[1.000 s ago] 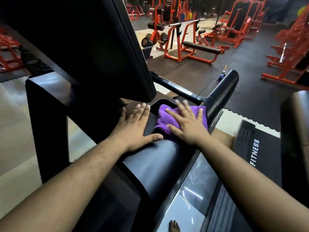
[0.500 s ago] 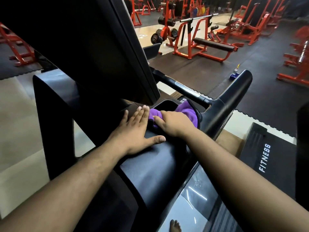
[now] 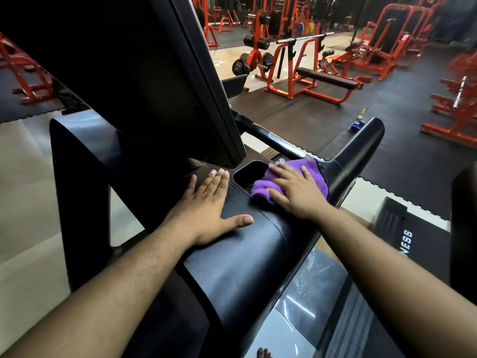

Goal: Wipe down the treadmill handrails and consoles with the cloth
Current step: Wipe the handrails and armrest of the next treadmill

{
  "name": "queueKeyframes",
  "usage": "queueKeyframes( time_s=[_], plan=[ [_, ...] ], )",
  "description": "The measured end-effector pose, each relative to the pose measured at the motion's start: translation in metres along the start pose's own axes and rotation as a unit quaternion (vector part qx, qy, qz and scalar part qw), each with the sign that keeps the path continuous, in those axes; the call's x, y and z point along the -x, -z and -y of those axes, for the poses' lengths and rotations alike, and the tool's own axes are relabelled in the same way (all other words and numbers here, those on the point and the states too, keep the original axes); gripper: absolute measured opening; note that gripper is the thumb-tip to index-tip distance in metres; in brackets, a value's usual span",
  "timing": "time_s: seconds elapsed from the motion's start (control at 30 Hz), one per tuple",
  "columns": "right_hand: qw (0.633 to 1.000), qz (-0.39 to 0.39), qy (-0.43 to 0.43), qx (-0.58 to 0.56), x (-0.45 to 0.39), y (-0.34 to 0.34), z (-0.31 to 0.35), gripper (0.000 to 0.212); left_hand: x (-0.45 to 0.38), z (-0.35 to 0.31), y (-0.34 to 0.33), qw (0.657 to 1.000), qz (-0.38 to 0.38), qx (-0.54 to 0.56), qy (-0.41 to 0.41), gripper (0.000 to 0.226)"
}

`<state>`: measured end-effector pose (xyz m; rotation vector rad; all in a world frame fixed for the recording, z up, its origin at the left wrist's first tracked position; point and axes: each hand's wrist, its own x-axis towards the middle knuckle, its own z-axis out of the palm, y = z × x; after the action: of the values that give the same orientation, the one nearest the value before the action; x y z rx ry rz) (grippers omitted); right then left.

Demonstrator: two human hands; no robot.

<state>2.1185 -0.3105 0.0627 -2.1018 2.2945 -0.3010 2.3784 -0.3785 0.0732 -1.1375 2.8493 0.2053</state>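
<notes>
One purple cloth lies on the treadmill console beside one recessed tray. Right hand presses it, fingers spread flat. Left hand rests flat, holding nothing.

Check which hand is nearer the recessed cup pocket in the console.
Right. The right hand presses the purple cloth at the right edge of the cup pocket. The left hand lies flat on the console, left of the pocket and apart from it.
</notes>
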Motion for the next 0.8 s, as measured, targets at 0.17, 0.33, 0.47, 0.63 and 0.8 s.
queueKeyframes(
  time_s=[0.17, 0.33, 0.47, 0.63, 0.8],
  plan=[
    [0.998, 0.021, -0.04, 0.038, -0.002, -0.007, 0.053, 0.06, -0.003, 0.0, -0.002, 1.0, 0.004, -0.012, -0.005, 0.134],
    [0.999, 0.033, -0.008, 0.006, -0.033, -0.009, 0.069, 0.047, -0.001, 0.0, 0.0, 1.0, -0.003, 0.003, 0.001, 0.134],
    [0.992, 0.011, 0.12, -0.043, -0.015, 0.0, 0.024, 0.051, 0.002, 0.0, 0.004, 1.0, 0.009, 0.002, 0.002, 0.13],
    [0.975, -0.116, 0.187, 0.001, -0.034, 0.006, -0.01, 0.049, 0.0, 0.001, 0.004, 1.0, 0.007, 0.011, 0.009, 0.141],
    [0.995, -0.069, 0.071, -0.02, -0.027, -0.004, 0.022, 0.083, 0.0, -0.003, 0.007, 1.0, 0.02, 0.0, 0.015, 0.129]
  ],
)
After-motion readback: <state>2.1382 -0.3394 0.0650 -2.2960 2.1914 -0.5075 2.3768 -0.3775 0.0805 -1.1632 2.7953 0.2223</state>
